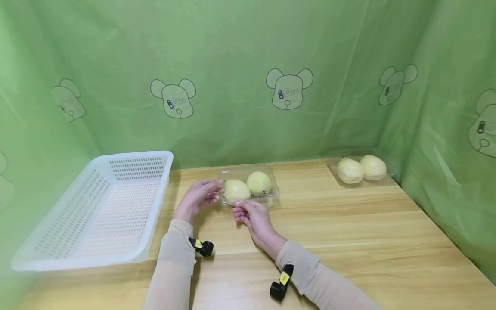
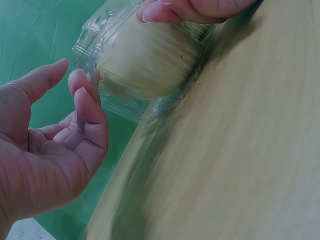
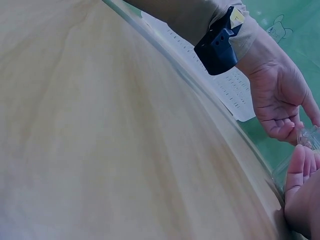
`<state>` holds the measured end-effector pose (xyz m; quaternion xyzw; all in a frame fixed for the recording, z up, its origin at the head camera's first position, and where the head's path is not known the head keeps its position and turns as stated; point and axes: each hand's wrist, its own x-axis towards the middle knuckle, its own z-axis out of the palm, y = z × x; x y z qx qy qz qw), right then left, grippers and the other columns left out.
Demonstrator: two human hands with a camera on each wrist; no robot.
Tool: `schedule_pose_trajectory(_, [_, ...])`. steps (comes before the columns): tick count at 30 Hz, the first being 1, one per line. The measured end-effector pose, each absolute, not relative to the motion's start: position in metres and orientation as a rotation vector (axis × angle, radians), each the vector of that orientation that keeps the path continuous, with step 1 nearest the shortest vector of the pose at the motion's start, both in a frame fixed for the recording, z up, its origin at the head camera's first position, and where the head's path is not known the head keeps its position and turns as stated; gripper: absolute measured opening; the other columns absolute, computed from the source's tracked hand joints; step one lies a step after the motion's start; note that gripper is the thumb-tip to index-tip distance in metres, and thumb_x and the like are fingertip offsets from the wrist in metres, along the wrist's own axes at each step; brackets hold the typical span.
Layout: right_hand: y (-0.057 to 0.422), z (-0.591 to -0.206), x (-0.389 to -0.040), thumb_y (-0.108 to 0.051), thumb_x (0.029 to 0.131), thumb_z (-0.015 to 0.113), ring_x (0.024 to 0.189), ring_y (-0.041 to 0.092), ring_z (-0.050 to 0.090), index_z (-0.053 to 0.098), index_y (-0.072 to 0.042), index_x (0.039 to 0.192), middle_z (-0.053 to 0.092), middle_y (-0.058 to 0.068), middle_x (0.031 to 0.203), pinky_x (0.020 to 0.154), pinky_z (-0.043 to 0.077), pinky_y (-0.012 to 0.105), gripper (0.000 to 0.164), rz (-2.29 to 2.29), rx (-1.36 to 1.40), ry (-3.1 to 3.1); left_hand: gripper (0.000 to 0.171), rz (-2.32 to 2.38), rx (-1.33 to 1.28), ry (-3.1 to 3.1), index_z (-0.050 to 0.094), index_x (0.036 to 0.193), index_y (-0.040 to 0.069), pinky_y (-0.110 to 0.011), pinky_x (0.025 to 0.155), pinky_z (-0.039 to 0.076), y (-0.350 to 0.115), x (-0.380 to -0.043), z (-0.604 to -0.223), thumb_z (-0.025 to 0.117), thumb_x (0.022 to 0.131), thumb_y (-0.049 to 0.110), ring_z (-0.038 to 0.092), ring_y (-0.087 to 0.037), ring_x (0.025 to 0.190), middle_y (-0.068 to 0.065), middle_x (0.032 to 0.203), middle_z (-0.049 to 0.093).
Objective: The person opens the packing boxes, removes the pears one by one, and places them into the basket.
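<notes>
On the wood-grain table [image 1: 348, 241], your right hand [image 1: 254, 217] pinches the near edge of a clear plastic box [image 1: 243, 173] of two round yellow fruits [image 1: 237, 190]; your left hand [image 1: 197, 199] sits at its left end, thumb apart from bent fingers. Steady that end; such plastic probably flexes. Lettering [image 1: 290, 92] on the green curtain [image 1: 232, 133] is illegible.

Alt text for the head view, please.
A person's right hand pinches the near edge of a clear box of two yellow fruits on a wooden table; the left hand is at the box's left side. A white basket stands at left; a second box with two more fruits sits at right, before a green curtain.
</notes>
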<state>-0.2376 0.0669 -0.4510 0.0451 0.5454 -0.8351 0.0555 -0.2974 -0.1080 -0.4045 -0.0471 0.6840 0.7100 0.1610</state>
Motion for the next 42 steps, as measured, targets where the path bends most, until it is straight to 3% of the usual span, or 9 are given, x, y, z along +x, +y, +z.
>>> schedule_pose_trajectory(10, [0.067, -0.453, -0.237, -0.002, 0.093, 0.052, 0.062, 0.012, 0.061, 0.06, 0.017, 0.102, 0.067, 0.005, 0.07, 0.059, 0.055, 0.022, 0.023, -2.529, 0.121, 1.666, 0.038, 2.034, -0.104, 1.989, 0.057, 0.117, -0.005, -0.015, 0.054, 0.045, -0.101, -0.295, -0.404, 0.068, 0.09, 0.02, 0.05, -0.005, 0.059, 0.001, 0.079, 0.061])
schedule_pose_trajectory(17, [0.067, -0.452, -0.236, -0.002, 0.092, 0.053, 0.061, 0.012, 0.061, 0.062, 0.016, 0.099, 0.067, 0.004, 0.07, 0.058, 0.055, 0.021, 0.021, -2.525, 0.105, 1.67, 0.02, 2.009, -0.123, 2.115, 0.06, 0.094, 0.005, -0.016, 0.049, 0.037, -0.097, -0.294, -0.406, 0.069, 0.09, 0.022, 0.044, -0.005, 0.053, 0.005, 0.067, 0.056])
schedule_pose_trajectory(21, [0.066, -0.452, -0.235, -0.002, 0.091, 0.053, 0.061, 0.013, 0.06, 0.061, 0.018, 0.1, 0.067, 0.004, 0.07, 0.058, 0.055, 0.022, 0.022, -2.515, 0.095, 1.681, 0.018, 2.015, -0.133, 2.13, 0.057, 0.083, 0.01, -0.018, 0.047, 0.032, -0.098, -0.294, -0.407, 0.067, 0.09, 0.024, 0.039, -0.005, 0.051, 0.007, 0.063, 0.053])
schedule_pose_trajectory(35, [0.066, -0.451, -0.234, -0.002, 0.092, 0.052, 0.061, 0.013, 0.06, 0.061, 0.018, 0.098, 0.067, 0.005, 0.07, 0.057, 0.055, 0.022, 0.023, -2.509, 0.07, 1.694, 0.022, 1.946, -0.191, 2.183, 0.053, 0.083, 0.012, -0.019, 0.046, 0.029, -0.096, -0.294, -0.405, 0.064, 0.093, 0.028, 0.033, -0.003, 0.047, 0.006, 0.062, 0.053])
schedule_pose_trajectory(42, [0.066, -0.451, -0.234, -0.002, 0.092, 0.054, 0.06, 0.013, 0.061, 0.061, 0.017, 0.098, 0.067, 0.006, 0.07, 0.057, 0.055, 0.022, 0.022, -2.513, 0.08, 1.695, 0.024, 1.907, -0.157, 2.236, 0.053, 0.086, 0.007, -0.02, 0.043, 0.025, -0.095, -0.295, -0.405, 0.062, 0.094, 0.029, 0.03, -0.003, 0.043, 0.007, 0.057, 0.051])
